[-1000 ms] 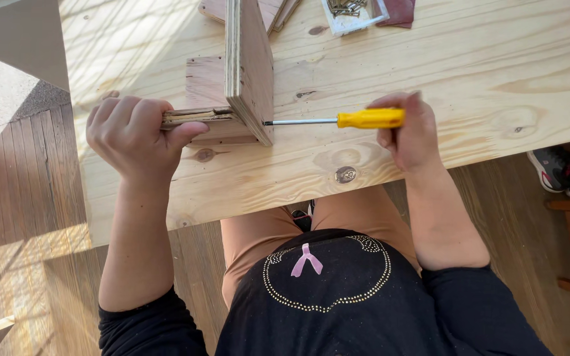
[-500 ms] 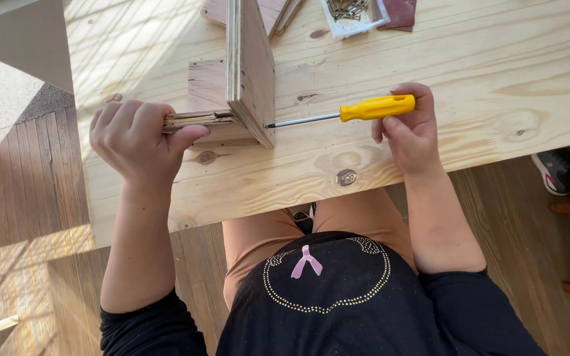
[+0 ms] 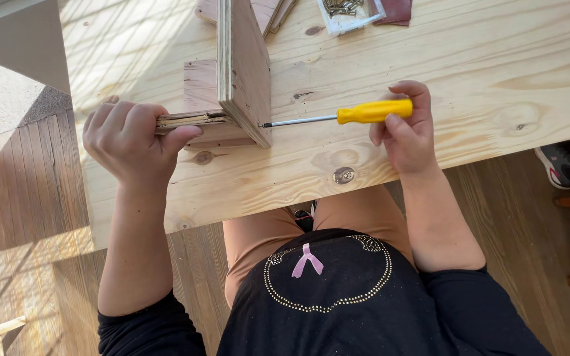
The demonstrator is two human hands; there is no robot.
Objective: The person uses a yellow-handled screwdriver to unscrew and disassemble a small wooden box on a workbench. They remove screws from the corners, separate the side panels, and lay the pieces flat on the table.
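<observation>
- Screwdriver with a yellow plastic handle and thin metal shaft [image 3: 364, 112] lies level above the pale pine tabletop [image 3: 470, 59], its tip touching the near lower edge of the upright plywood panel [image 3: 242, 66].
- The right hand [image 3: 407, 135] has its fingers curled around the yellow handle from the far side, thumb pressed on the near side.
- The left hand [image 3: 130, 142] is closed in a pinch on the end of a flat plywood piece [image 3: 189, 120] that meets the upright panel at its base; thumb on the near face, fingers folded over the top.
- Both wooden pieces stand on the tabletop, left of centre, with another flat board behind them.
- At the table's far edge sits a small white tray of screws [image 3: 351, 14], just beside a dark red sheet [image 3: 396, 11].
- A dark knot [image 3: 344, 175] marks the tabletop near the right wrist.
- A shoe [image 3: 565, 168] shows on the wooden floor at the right.
</observation>
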